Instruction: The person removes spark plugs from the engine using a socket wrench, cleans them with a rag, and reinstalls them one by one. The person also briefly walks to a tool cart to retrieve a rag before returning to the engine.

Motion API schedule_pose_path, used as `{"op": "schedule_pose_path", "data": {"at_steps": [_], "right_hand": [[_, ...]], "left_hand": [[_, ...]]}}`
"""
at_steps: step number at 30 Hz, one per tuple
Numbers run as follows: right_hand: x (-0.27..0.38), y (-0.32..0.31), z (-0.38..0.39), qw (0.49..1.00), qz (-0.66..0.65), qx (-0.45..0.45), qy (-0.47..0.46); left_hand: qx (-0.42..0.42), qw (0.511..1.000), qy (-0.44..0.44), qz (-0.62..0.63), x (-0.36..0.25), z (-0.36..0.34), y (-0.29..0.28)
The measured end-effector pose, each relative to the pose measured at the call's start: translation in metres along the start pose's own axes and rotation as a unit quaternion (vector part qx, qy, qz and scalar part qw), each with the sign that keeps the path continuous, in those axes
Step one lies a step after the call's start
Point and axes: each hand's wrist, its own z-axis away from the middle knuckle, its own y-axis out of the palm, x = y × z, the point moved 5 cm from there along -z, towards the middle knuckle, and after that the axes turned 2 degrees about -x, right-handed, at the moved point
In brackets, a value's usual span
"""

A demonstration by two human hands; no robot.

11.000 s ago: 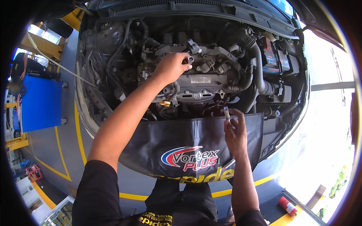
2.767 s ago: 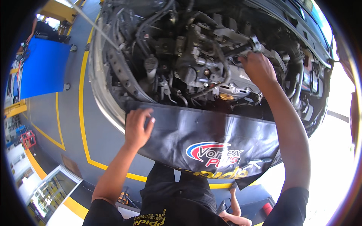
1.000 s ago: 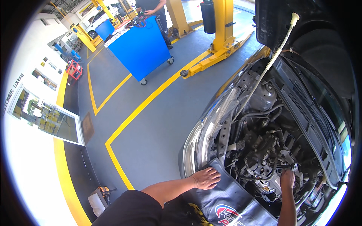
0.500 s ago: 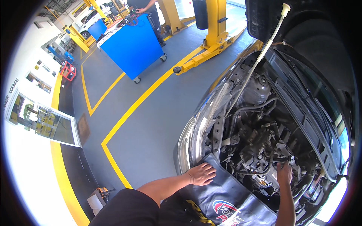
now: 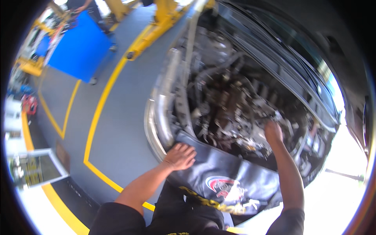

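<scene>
My left hand [image 5: 181,156] lies flat on the black fender cover [image 5: 250,172], fingers stretched out near its left corner, beside the headlight [image 5: 166,98]. The cover drapes over the front edge of a car with its hood up. My right hand [image 5: 273,131] reaches into the bay, at the right side of the engine [image 5: 235,117]. It looks closed, with its fingers curled out of sight among the parts. What it grips, if anything, is hidden by the hand and smeared by motion.
A pale hood prop rod [image 5: 192,43] rises at the bay's left side. On the grey floor, a yellow lift arm [image 5: 150,39] lies beyond the headlight. Farther left stands a wheeled blue tool cabinet [image 5: 80,51], with another person's hand [image 5: 81,8] behind it.
My view has swung to the right and blurred, so the car sits farther left and more of my body shows. Both hands stay at about the same places on the car.
</scene>
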Motion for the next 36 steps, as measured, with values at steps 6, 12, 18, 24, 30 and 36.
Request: {"op": "schedule_pose_path", "data": {"at_steps": [6, 12, 18, 24, 30, 36], "right_hand": [[-0.018, -0.008, 0.003, 0.960, -0.232, -0.015, 0.155], [-0.013, -0.021, 0.003, 0.946, -0.275, -0.129, 0.109], [-0.016, -0.007, 0.002, 0.957, -0.239, -0.018, 0.164], [-0.020, -0.007, -0.002, 0.945, -0.253, -0.054, 0.200], [-0.018, -0.005, -0.006, 0.957, -0.236, -0.049, 0.161], [-0.024, -0.001, -0.001, 0.944, -0.253, -0.017, 0.210]], "left_hand": [[0.014, 1.000, -0.010, 0.009, 0.002, -0.003, -0.001], [0.021, 1.000, -0.007, 0.002, 0.001, -0.002, -0.001], [0.020, 1.000, -0.008, -0.006, 0.002, 0.000, 0.001], [0.030, 0.999, -0.008, -0.015, 0.002, 0.001, 0.003], [0.020, 1.000, -0.005, -0.013, 0.002, 0.001, 0.003], [0.021, 1.000, -0.009, -0.013, 0.002, 0.002, 0.004]]}}
